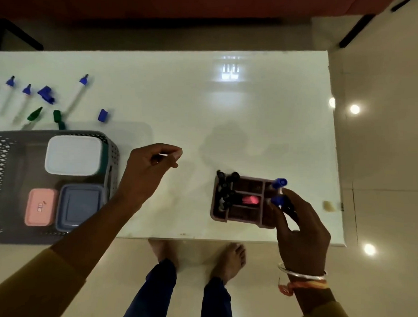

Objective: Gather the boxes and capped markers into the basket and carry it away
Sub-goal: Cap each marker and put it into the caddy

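A grey perforated basket (4, 165) stands at the table's left front edge and holds a white box (73, 154), a pink box (41, 207) and a blue-grey box (79, 206). A mauve compartment tray (239, 216) sits at the right front with several black-capped markers (227, 185) upright in its left side. My right hand (300, 228) grips two blue-capped markers (279, 191) at the tray's right compartment. My left hand (153, 166) hovers over the table's middle, fingers loosely curled, nothing in it.
Uncapped white markers (78, 94) lie at the back left with loose blue caps (46, 94) and green caps (57, 117). The white table (228, 111) ends just right of the tray. My bare feet stand on the floor below the front edge.
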